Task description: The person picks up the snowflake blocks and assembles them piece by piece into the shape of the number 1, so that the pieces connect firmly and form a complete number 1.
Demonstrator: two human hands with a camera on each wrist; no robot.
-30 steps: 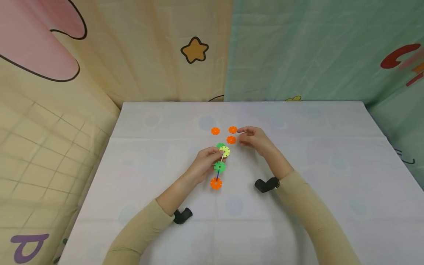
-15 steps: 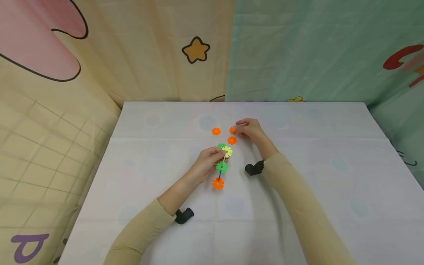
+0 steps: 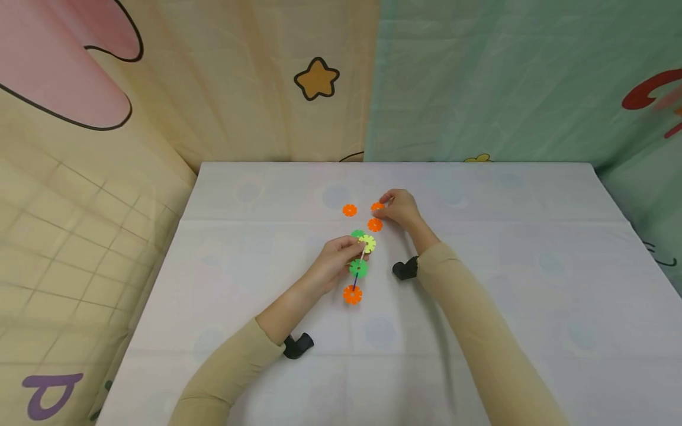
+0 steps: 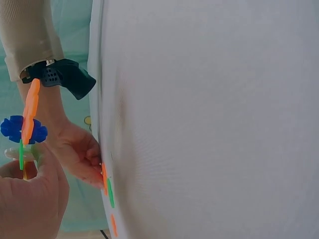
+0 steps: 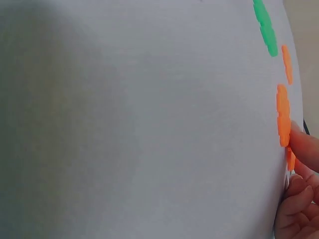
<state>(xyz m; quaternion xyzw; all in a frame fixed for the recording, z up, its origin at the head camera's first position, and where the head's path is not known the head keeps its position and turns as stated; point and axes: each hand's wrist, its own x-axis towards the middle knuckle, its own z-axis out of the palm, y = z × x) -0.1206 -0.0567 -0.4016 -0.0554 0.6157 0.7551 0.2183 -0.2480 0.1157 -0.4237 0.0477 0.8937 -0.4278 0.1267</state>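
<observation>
In the head view, my left hand point(image 3: 337, 263) pinches a chain of interlocking snowflake discs by its yellow disc point(image 3: 367, 243). From there the chain runs toward me through a white disc seen edge-on, a green disc point(image 3: 359, 268), a blue disc point(image 4: 24, 129) and an orange end disc point(image 3: 353, 294). Beyond, my right hand point(image 3: 402, 208) has thumb and fingertips at a loose orange snowflake disc point(image 3: 377, 206), pinching it at the table surface. The fingers partly cover that disc. In the right wrist view, the thumb passes close to a nearer orange disc point(image 5: 283, 115).
Another loose orange disc point(image 3: 349, 210) lies to the left of the right hand. A loose green disc point(image 3: 358, 234) lies just behind the yellow one. All rest on a white-covered table point(image 3: 533, 284), with printed curtains point(image 3: 240, 89) behind its far edge.
My right hand has moved forward and left to the far orange disc, its thumb and fingers closing around it. The left hand keeps its grip on the chain and has barely shifted.
</observation>
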